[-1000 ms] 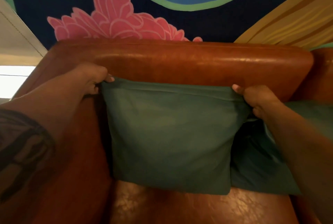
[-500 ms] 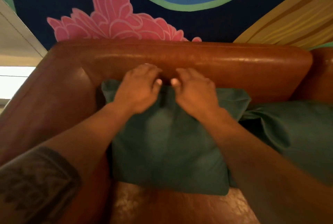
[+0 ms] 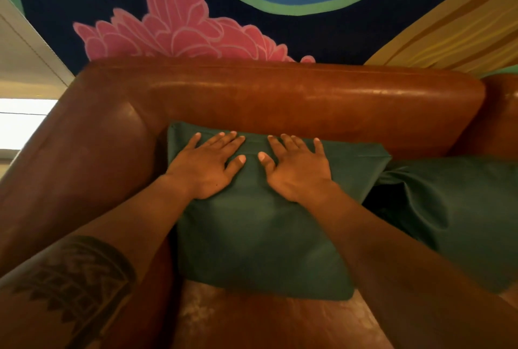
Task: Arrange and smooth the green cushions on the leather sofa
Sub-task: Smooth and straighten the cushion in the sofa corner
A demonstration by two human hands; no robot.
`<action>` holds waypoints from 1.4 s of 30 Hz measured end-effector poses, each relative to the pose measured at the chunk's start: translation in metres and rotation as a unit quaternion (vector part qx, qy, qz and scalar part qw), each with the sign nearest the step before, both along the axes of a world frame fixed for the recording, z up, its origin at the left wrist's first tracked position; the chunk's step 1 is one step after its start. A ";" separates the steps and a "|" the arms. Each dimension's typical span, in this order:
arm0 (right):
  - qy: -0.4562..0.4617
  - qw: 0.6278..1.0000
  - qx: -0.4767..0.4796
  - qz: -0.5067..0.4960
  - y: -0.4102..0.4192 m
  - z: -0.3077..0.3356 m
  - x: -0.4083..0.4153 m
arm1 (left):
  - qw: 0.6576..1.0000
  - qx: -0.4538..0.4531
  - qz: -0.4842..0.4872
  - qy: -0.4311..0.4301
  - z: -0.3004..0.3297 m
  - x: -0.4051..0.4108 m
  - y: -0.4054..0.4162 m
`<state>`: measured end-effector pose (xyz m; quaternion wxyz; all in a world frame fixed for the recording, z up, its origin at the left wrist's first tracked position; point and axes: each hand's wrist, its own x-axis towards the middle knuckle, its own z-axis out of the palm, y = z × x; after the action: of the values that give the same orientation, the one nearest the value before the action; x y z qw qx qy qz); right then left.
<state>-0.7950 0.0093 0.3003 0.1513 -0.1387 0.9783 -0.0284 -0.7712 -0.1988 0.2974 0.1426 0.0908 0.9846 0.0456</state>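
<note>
Hands flat on a green cushion (image 3: 260, 239) propped against the backrest of a brown leather sofa (image 3: 280, 99), seen from the head camera. The left hand (image 3: 206, 165) lies palm down on the cushion's upper left part, fingers straight and spread, fingertips near the top seam. The right hand (image 3: 297, 167) lies beside it on the upper middle, also palm down with fingers extended; the two thumbs point toward each other with a narrow strip of green fabric between them. Neither hand grips anything; both press open against the cloth. The cushion stands in the sofa's left corner, its top edge tucked against the backrest and its bottom edge on the worn seat. A second green cushion (image 3: 454, 214) lies slumped and creased just to the right, its near corner touching the first. A dark tattoo (image 3: 78, 289) shows on the left forearm. Behind the sofa, a painted mural (image 3: 179, 31) with a pink flower on dark blue
</note>
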 end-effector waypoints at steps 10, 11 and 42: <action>-0.014 0.997 0.021 -0.073 0.077 0.007 -0.001 | 0.998 -0.034 -0.004 0.044 -0.003 0.001 -0.043; -0.009 0.996 0.029 -0.083 0.086 0.006 -0.002 | 0.998 -0.037 -0.002 0.051 -0.004 0.001 -0.045; 0.273 0.955 -0.042 0.106 0.026 -0.070 0.087 | 0.962 -0.042 -0.057 0.265 -0.092 0.094 0.005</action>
<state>-0.7079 0.0351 0.2306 -0.1258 -0.2507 0.9598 -0.0146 -0.6772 -0.1940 0.2055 -0.1170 0.1500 0.9813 -0.0292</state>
